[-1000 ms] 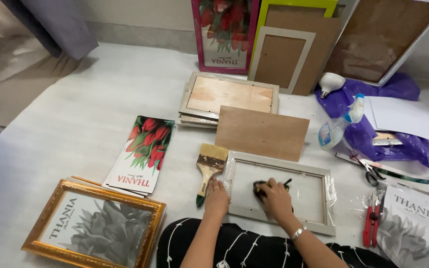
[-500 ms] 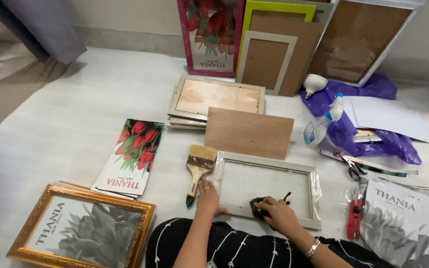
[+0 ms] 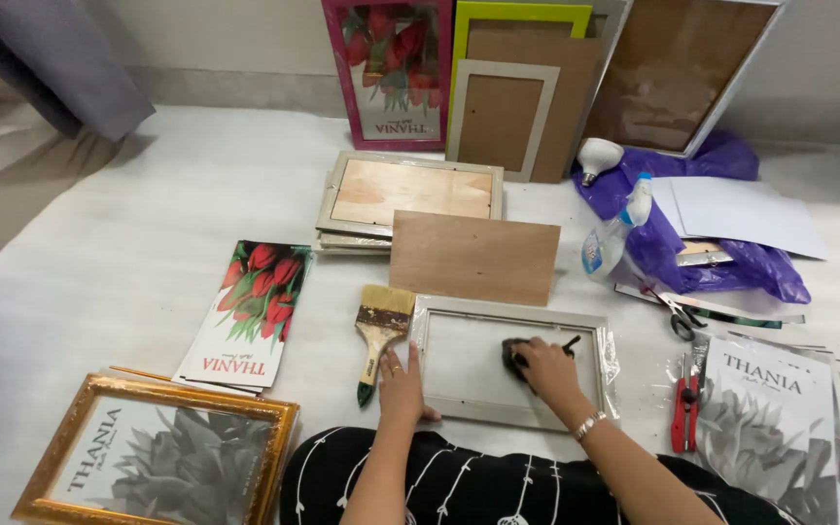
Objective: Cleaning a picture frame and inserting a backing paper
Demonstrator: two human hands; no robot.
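Head view. The surface is a white covered floor or low worktop; which of the two cannot be told. A pale grey picture frame [image 3: 512,365] lies flat just in front of the person, glass side up.

The left hand [image 3: 401,384] rests flat on the frame's near left corner, fingers spread, holding nothing, pressing down on the edge. The right hand [image 3: 544,365] lies on the glass right of centre, its grip closed around a dark cloth [image 3: 514,356] that touches the glass. A bracelet [image 3: 590,425] sits on the right wrist.

A paintbrush [image 3: 378,335] with a wooden handle and green tip lies just beside the frame's left edge, near the left hand. A brown backing board [image 3: 473,258] lies just beyond the frame, touching or overlapping its far edge. Behind it sits a stack of frames [image 3: 410,199].

To the left lie tulip prints [image 3: 250,311]; at the near left, a gold frame [image 3: 153,452] with a grey print. To the right: a spray bottle [image 3: 614,233], a purple bag [image 3: 692,243], scissors [image 3: 673,313] and red-handled pliers [image 3: 684,408]. Further frames lean against the wall.
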